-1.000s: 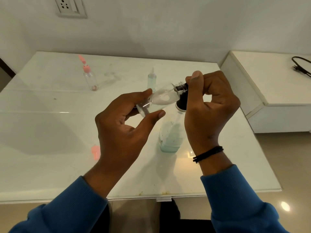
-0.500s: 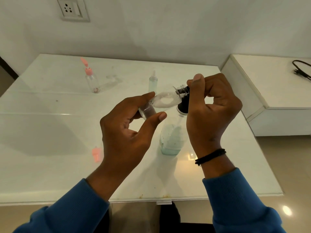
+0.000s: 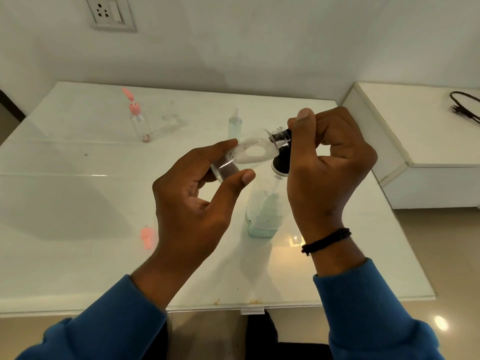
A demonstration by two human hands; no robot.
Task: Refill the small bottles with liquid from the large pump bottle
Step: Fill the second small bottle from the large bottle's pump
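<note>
My left hand (image 3: 192, 201) pinches a small clear bottle (image 3: 249, 154) tilted toward two o'clock; my right hand (image 3: 327, 167) grips the large pump bottle's (image 3: 262, 211) black nozzle (image 3: 281, 135) at its mouth.

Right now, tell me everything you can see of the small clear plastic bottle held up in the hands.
The small clear plastic bottle lies nearly on its side above the white table, base toward the left, open neck raised to the right. The left hand pinches its base between thumb and fingers. Its neck meets the black pump nozzle gripped by the right hand. White foamy liquid coats its lower wall. No cap is on it.
</note>
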